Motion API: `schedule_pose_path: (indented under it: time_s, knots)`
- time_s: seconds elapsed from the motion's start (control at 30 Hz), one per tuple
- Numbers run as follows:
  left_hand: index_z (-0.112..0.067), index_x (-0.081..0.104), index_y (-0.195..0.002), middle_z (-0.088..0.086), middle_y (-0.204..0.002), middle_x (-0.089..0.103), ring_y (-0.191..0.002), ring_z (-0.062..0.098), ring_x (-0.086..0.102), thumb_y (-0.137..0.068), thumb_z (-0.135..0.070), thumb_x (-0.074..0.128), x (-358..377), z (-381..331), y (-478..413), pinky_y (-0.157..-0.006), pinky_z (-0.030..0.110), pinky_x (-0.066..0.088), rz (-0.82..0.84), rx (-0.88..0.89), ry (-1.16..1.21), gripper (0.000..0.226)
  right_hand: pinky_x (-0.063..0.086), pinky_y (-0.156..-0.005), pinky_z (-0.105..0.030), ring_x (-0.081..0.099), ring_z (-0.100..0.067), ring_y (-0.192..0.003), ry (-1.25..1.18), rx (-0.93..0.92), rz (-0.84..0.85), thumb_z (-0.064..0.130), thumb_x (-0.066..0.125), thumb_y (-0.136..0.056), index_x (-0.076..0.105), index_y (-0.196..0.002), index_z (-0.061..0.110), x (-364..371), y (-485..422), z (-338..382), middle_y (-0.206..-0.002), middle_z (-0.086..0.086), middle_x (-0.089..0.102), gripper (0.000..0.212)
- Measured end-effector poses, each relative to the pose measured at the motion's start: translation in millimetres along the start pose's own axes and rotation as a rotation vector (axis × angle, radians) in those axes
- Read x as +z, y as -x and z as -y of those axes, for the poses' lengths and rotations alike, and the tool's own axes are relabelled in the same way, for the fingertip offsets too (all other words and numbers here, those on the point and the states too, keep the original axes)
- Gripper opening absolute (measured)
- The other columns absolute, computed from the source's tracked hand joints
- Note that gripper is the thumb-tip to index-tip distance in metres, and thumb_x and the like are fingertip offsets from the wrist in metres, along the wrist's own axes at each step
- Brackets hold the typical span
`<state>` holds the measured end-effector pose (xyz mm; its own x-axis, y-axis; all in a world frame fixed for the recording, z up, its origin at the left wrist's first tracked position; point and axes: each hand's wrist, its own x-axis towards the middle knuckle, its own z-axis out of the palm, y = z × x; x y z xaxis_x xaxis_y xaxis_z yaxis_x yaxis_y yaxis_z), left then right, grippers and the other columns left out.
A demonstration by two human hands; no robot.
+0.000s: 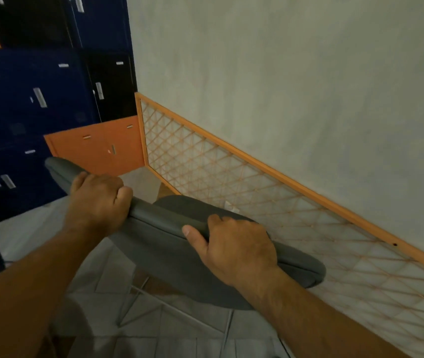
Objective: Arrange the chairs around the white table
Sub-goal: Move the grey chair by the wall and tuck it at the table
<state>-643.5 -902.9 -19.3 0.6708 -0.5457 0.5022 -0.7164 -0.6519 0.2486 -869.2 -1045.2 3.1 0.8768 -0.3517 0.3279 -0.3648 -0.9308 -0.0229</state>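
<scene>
Both hands, left hand (pixel 97 200) and right hand (pixel 236 246), grip grey chair (pixel 164 244) backrest (top edge).

The grey padded chair (pixel 169 270) is seen from above and behind. Its curved backrest (pixel 154 239) runs diagonally from upper left to lower right. The rounded seat (pixel 179 206) shows beyond it, with thin metal legs (pixel 227 326) beneath. The left hand (pixel 97 200) and right hand (pixel 236 246) grip the backrest's top edge.

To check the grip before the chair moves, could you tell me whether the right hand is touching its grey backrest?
Touching. The head view shows the right hand with fingers curled over the top edge of the backrest, thumb against it.
</scene>
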Motion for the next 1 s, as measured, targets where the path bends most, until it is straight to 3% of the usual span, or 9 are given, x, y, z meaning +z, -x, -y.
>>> schedule_pose_path:
  time_s: [0.17, 0.47, 0.67, 0.83, 1.0]
  knots:
    - [-0.016, 0.045, -0.052, 0.000, -0.056, 0.045, -0.059, 0.018, 0.038, -0.084, -0.031, 0.031, -2, -3, 3, -0.092, 0.046, 0.036, 0.014, -0.015, 0.011, 0.038, 0.021, -0.045, -0.028, 0.036, -0.019, -0.052, 0.114, 0.008, 0.009, 0.072, 0.001, -0.086, 0.060, -0.092, 0.020, 1, -1, 5, -0.070, -0.002, 0.061, 0.079]
    - [-0.018, 0.050, -0.062, -0.002, -0.065, 0.047, -0.069, 0.018, 0.041, -0.086, -0.034, 0.028, -15, -3, 22, -0.101, 0.045, 0.033, 0.085, -0.050, -0.012, 0.036, 0.037, -0.050, -0.029, 0.036, -0.016, -0.049, 0.125, -0.031, -0.010, 0.071, -0.001, -0.085, 0.055, -0.079, 0.020, 1, 3, 8, -0.061, 0.001, 0.055, 0.076]
    - [-0.021, 0.047, -0.056, -0.006, -0.060, 0.044, -0.061, 0.006, 0.038, -0.085, -0.034, 0.028, -22, 2, 44, -0.090, 0.043, 0.036, 0.057, -0.088, -0.032, 0.037, 0.013, -0.041, -0.025, 0.034, -0.018, -0.043, 0.093, -0.128, -0.037, 0.070, 0.005, -0.087, 0.041, -0.067, 0.021, -3, 6, 6, -0.051, 0.003, 0.035, 0.064]
    - [-0.023, 0.045, -0.055, -0.006, -0.058, 0.043, -0.060, 0.007, 0.037, -0.084, -0.034, 0.028, -30, 3, 64, -0.084, 0.040, 0.034, 0.021, -0.126, -0.090, 0.036, 0.025, -0.043, -0.027, 0.036, -0.018, -0.043, 0.047, -0.185, -0.046, 0.070, 0.006, -0.087, 0.042, -0.067, 0.022, 0, 6, 4, -0.054, 0.002, 0.049, 0.064]
    - [-0.023, 0.048, -0.058, -0.005, -0.060, 0.046, -0.062, 0.010, 0.042, -0.087, -0.035, 0.025, -36, -3, 73, -0.091, 0.040, 0.035, 0.045, -0.164, -0.119, 0.038, 0.032, -0.046, -0.029, 0.041, -0.019, -0.047, -0.004, -0.263, -0.055, 0.072, 0.002, -0.085, 0.044, -0.068, 0.023, 2, 1, -4, -0.060, 0.001, 0.057, 0.067]
